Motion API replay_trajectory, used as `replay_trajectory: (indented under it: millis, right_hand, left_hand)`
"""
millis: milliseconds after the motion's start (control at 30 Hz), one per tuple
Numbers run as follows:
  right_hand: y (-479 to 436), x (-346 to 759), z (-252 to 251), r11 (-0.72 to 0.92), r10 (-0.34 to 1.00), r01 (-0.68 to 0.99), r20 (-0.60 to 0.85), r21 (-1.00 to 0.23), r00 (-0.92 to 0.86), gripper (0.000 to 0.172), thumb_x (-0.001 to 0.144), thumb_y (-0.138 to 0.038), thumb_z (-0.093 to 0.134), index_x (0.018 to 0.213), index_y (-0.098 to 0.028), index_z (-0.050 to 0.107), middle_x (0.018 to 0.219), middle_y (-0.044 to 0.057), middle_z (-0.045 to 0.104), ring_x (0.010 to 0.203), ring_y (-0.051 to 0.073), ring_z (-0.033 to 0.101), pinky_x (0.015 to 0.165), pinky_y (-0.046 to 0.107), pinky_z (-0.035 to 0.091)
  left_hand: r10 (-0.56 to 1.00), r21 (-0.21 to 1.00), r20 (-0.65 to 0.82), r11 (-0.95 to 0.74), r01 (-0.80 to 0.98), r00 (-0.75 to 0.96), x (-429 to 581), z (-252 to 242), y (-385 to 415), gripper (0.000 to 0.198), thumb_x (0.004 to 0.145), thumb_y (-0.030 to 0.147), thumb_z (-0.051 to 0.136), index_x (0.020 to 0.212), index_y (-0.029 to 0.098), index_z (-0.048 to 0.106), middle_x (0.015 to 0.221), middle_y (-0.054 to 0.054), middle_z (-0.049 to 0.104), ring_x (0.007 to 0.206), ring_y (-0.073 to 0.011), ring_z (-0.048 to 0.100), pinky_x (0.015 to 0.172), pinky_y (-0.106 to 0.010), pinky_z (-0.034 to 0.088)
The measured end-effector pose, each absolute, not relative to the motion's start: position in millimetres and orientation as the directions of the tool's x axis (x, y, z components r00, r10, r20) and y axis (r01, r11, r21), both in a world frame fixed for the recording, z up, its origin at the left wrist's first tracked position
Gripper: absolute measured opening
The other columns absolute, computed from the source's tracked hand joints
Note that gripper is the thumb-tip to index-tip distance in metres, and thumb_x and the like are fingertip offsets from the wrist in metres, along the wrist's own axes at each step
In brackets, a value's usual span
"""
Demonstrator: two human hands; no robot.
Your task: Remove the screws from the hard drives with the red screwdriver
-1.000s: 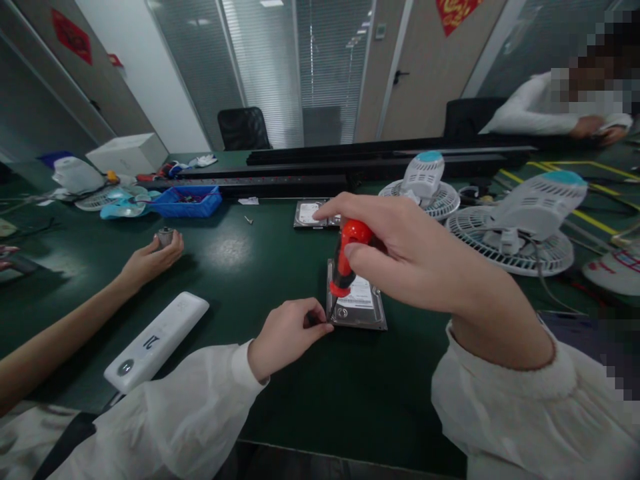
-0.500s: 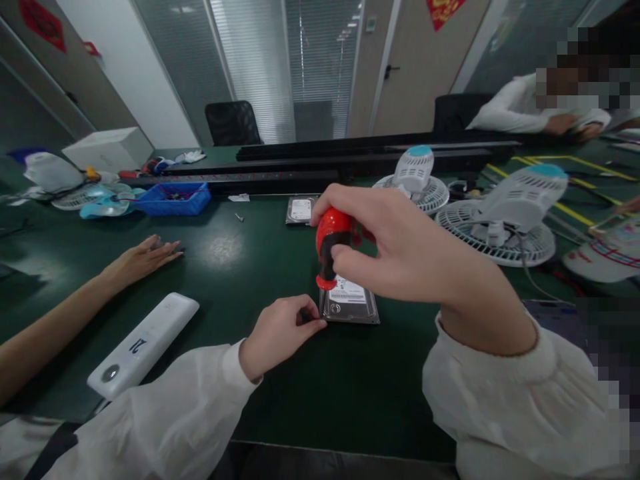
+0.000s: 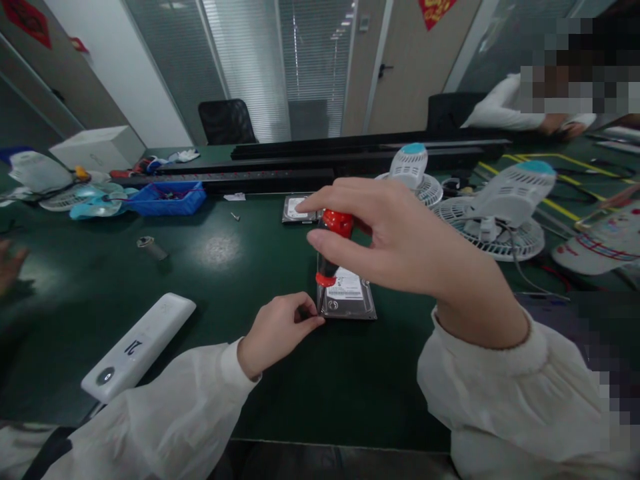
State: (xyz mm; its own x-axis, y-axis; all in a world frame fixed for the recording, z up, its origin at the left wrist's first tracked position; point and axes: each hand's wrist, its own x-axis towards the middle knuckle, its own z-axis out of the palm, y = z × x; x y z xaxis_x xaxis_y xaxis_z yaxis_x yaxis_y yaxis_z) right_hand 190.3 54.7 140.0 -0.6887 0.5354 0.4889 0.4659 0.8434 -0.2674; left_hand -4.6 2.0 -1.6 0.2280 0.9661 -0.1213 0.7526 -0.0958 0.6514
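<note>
Here the hard drive [image 3: 350, 307] touches the left fingers [image 3: 312, 325].

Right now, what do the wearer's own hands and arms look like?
The left hand and right hand are ungloved. The left sleeve and right sleeve are off-white, loose and wrinkled, each ending in a matching cuff near the wrist. No markings show on either sleeve.

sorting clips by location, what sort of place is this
Probably an office room used as a workshop: a screwdriver at a hard drive, white fans on a green table, and a black chair before glass walls.
</note>
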Motion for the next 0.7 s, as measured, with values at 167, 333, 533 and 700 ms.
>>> replay_trajectory:
  millis: [167, 333, 533, 700]
  right_hand:
    - [53.6, 189.6, 140.8, 0.856, 0.515, 0.448, 0.491, -0.258, -0.703, 0.034, 0.095, -0.031, 0.054, 0.122, -0.016, 0.070, 0.099, 0.006, 0.070, 0.081, 0.016, 0.059, 0.073, 0.030, 0.039]
    - [51.3, 190.0, 141.5, 0.862, 0.507, 0.429, 0.468, -0.270, -0.724, 0.041, 0.097, -0.032, 0.051, 0.132, -0.016, 0.066, 0.103, 0.006, 0.068, 0.084, 0.016, 0.058, 0.075, 0.031, 0.039]
    - [51.5, 190.7, 140.8, 0.856, 0.516, 0.452, 0.467, -0.250, -0.718, 0.040, 0.097, -0.030, 0.052, 0.132, -0.017, 0.066, 0.103, 0.006, 0.070, 0.086, 0.017, 0.061, 0.077, 0.031, 0.042]
    - [52.7, 190.7, 139.5, 0.850, 0.526, 0.461, 0.429, -0.253, -0.735, 0.053, 0.099, -0.032, 0.049, 0.150, -0.018, 0.050, 0.117, 0.008, 0.069, 0.098, 0.020, 0.063, 0.083, 0.034, 0.046]
  left_hand:
    - [0.966, 0.651, -0.129, -0.087, 0.754, 0.224, -4.8, -1.1, 2.5, 0.014, 0.090, 0.038, 0.069, 0.088, 0.024, 0.070, 0.082, 0.002, 0.069, 0.073, -0.0176, 0.061, 0.063, -0.029, 0.039]
    - [0.968, 0.642, -0.123, -0.091, 0.761, 0.220, -4.9, -3.7, 3.2, 0.014, 0.090, 0.038, 0.069, 0.087, 0.024, 0.070, 0.081, 0.003, 0.069, 0.072, -0.0176, 0.061, 0.063, -0.029, 0.040]
    - [0.967, 0.656, -0.120, -0.091, 0.749, 0.223, -5.7, -7.6, 2.9, 0.015, 0.090, 0.040, 0.069, 0.087, 0.025, 0.069, 0.081, 0.004, 0.069, 0.072, -0.0171, 0.061, 0.063, -0.029, 0.041]
    - [0.966, 0.658, -0.127, -0.087, 0.748, 0.225, -5.4, -5.2, 2.7, 0.015, 0.089, 0.039, 0.069, 0.086, 0.025, 0.069, 0.080, 0.003, 0.068, 0.071, -0.0170, 0.060, 0.061, -0.028, 0.039]
